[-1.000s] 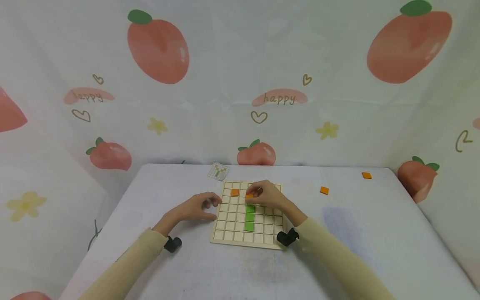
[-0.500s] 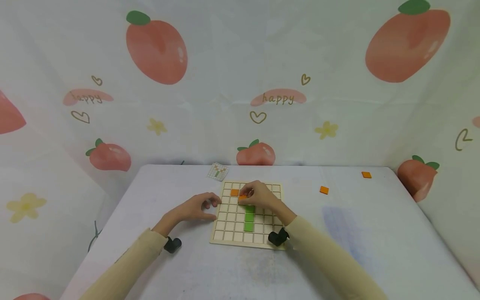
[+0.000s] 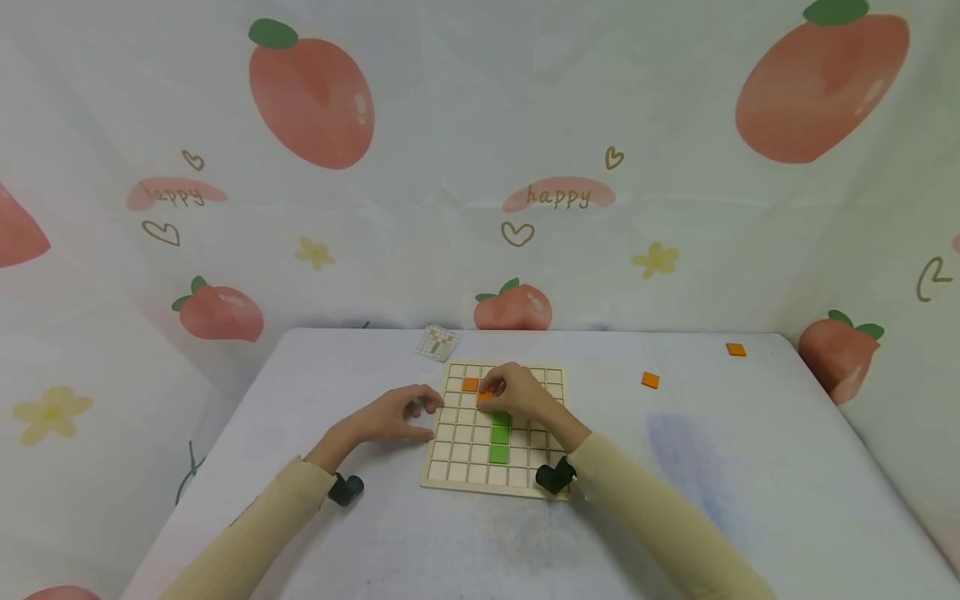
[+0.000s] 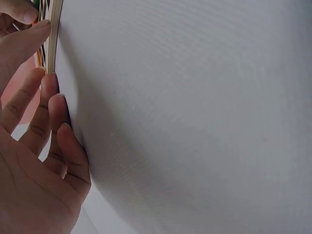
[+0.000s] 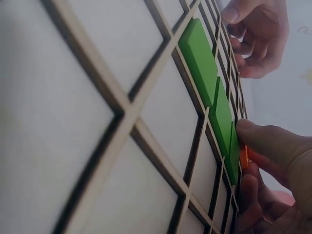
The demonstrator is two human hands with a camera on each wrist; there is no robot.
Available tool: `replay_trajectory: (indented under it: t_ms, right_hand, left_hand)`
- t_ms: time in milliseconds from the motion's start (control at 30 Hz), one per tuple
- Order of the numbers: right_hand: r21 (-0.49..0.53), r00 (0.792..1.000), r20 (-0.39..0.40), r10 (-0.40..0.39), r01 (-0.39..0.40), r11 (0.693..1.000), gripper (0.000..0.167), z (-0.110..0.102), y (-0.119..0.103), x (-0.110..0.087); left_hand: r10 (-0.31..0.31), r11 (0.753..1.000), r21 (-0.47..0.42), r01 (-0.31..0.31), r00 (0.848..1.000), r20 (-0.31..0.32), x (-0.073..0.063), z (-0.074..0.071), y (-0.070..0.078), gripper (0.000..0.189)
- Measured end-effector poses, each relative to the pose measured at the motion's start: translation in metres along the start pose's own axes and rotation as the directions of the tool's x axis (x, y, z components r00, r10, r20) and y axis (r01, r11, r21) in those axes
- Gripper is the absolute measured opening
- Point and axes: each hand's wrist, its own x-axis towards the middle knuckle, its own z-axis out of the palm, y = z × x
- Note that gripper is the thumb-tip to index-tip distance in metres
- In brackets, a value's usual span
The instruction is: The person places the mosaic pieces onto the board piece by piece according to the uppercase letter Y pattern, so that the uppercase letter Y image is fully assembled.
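A pale wooden grid board (image 3: 459, 473) lies on the white table, in the middle of the head view. My right hand (image 3: 522, 393) is over its upper part, pinching an orange square tile (image 3: 486, 399) between thumb and fingers at a cell. That tile (image 5: 244, 157) is mostly covered by the fingers in the right wrist view. A column of three green tiles (image 3: 499, 434) sits in the cells just nearer to me. Another orange tile (image 3: 470, 384) occupies a cell up and to the left. With thumb and fingertips spread, my left hand (image 3: 393, 414) touches the board's left edge.
Behind the board lies a small patterned card (image 3: 437, 342) showing a grid with coloured squares. Two loose orange tiles, one nearer (image 3: 650, 380) and one farther (image 3: 736, 349), lie on the table to the right. A printed curtain (image 3: 420, 208) hangs behind the table.
My right hand has moved a little left with the orange tile, from the cell above the green column to the cell beside it. The left hand stays at the board's edge.
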Motion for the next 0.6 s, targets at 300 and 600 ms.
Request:
replay_trajectory:
  t_ms: [300, 600]
  right_hand:
    - [0.004, 1.0, 0.009, 0.018, -0.018, 1.0, 0.017, -0.0005, -0.0009, 0.0009]
    - [0.04, 0.999, 0.035, -0.007, 0.006, 0.999, 0.019, -0.0071, -0.0021, -0.0009]
  left_hand:
    - [-0.025, 1.0, -0.017, 0.025, 1.0, 0.006, -0.0003, -0.0021, 0.002, 0.047]
    - [-0.018, 1.0, -0.015, 0.018, 1.0, 0.007, -0.0001, 0.0, -0.0002, 0.046]
